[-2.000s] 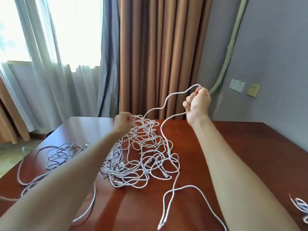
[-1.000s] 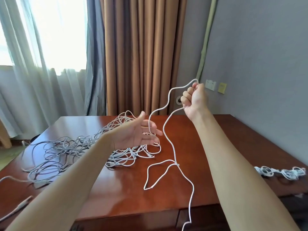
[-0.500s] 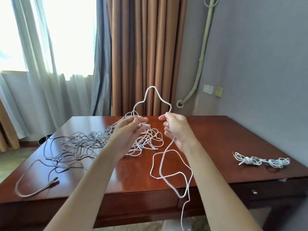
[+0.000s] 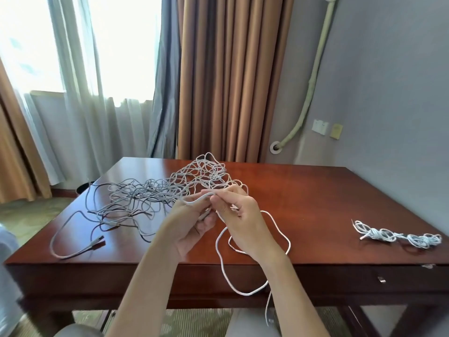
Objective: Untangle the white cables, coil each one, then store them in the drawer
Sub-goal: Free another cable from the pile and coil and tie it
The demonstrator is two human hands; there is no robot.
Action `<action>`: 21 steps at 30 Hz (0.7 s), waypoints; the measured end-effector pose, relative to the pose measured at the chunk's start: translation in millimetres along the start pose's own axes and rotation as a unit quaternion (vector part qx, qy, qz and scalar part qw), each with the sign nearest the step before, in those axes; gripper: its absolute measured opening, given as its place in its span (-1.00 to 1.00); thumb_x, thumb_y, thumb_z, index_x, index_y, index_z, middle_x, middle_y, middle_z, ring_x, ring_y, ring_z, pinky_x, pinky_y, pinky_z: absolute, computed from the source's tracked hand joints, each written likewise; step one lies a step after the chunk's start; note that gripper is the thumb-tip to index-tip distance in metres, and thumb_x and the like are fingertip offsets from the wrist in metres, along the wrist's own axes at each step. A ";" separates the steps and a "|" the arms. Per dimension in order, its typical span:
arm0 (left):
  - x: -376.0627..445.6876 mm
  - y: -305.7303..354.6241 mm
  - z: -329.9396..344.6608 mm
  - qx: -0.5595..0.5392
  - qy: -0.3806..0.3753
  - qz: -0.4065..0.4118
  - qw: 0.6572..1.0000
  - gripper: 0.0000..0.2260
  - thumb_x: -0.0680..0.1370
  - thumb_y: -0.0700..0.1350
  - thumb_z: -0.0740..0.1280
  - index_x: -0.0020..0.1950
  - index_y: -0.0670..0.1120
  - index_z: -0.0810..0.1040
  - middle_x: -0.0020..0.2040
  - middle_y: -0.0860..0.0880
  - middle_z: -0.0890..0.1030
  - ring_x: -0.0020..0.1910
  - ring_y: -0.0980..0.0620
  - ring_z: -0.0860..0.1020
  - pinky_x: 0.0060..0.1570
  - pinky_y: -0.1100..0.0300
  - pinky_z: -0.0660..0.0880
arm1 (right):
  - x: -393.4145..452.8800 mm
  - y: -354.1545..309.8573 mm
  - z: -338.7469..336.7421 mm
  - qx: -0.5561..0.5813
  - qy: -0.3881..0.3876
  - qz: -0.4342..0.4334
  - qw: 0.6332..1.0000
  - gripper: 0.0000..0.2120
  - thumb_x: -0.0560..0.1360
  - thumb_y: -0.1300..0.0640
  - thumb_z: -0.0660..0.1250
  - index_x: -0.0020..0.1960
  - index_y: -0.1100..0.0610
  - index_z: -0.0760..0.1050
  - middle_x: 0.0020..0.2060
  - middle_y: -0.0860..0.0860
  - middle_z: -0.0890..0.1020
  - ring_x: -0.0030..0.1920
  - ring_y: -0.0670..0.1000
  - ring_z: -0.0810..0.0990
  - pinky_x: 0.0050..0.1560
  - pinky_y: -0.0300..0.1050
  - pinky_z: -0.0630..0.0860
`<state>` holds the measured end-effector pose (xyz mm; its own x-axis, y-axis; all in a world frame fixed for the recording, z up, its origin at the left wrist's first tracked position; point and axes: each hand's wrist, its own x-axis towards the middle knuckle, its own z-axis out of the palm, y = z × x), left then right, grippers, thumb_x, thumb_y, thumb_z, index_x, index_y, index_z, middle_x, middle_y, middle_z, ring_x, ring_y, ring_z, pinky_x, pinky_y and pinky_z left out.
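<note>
Head view shows your left hand and right hand both pinching one thin white cable above the dark red wooden worktop; its loop hangs past the front edge, its end hidden. The tangled white cable pile lies behind your hands.

Curtained room with wooden desk

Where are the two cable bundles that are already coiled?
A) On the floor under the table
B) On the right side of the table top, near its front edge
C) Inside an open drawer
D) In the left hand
B: the two coiled cable bundles lie on the wooden table at its right side near the front edge, apart from both hands.
</note>
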<state>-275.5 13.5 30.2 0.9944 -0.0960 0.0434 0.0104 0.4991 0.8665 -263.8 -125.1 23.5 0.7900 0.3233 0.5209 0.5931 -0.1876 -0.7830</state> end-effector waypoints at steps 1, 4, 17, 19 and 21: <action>-1.4 0.9 -2.1 0.030 -0.004 -0.003 1.000 -0.65 0.63 -0.38 0.19 -0.25 -0.21 0.66 -0.54 -0.03 0.37 -0.62 0.15 0.30 -0.57 0.35 0.20 | 0.8 2.1 -0.1 -0.024 -0.014 0.005 1.000 -0.74 0.65 0.08 0.32 0.28 0.10 0.65 -0.02 0.05 0.56 0.02 -0.15 0.55 0.02 -0.33 0.48; -3.2 4.9 -13.6 0.111 -0.041 -0.030 0.992 -0.78 0.64 -0.36 0.20 -0.10 -0.23 0.61 -0.49 -0.01 0.33 -0.55 0.13 0.24 -0.46 0.27 0.10 | 4.2 8.4 -0.2 -0.121 -0.031 0.001 0.992 -0.71 0.65 0.02 0.31 0.33 0.01 0.62 -0.08 -0.05 0.49 0.01 -0.08 0.51 0.01 -0.29 0.46; -29.5 20.1 -36.4 0.541 0.016 0.223 0.810 -0.83 0.45 -0.17 0.55 -0.05 0.07 0.70 -0.36 0.11 0.59 -0.40 0.23 0.46 -0.28 0.35 0.41 | -8.3 -5.2 15.0 -0.302 -0.040 0.010 0.952 -0.62 0.67 0.14 0.19 -0.20 0.25 0.63 -0.09 -0.04 0.49 0.01 -0.04 0.44 0.11 -0.13 0.38; -32.7 22.1 -37.2 0.576 -0.044 0.277 0.768 -0.80 0.52 -0.14 0.48 0.13 0.04 0.68 -0.27 0.17 0.52 -0.27 0.29 0.51 -0.20 0.47 0.38 | -9.5 -13.2 6.7 -0.132 -0.085 0.070 0.985 -0.57 0.70 0.15 0.17 -0.27 0.25 0.57 -0.17 -0.07 0.52 -0.12 -0.16 0.49 0.00 -0.25 0.36; -29.2 21.9 -41.2 0.611 -0.054 0.328 0.718 -0.82 0.56 0.00 0.41 0.11 0.01 0.71 -0.18 0.12 0.46 -0.16 0.25 0.48 -0.12 0.46 0.35 | -10.9 -20.1 -2.5 -0.020 -0.152 0.097 0.983 -0.56 0.73 0.17 0.11 -0.20 0.39 0.51 -0.31 -0.05 0.53 -0.30 -0.21 0.50 -0.13 -0.36 0.38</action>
<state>-300.0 62.7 27.4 0.7283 -0.2847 0.6234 -0.6226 -0.6550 0.4282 -284.0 -127.2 34.4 0.8095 0.5396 0.2315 0.4454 -0.3073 -0.8410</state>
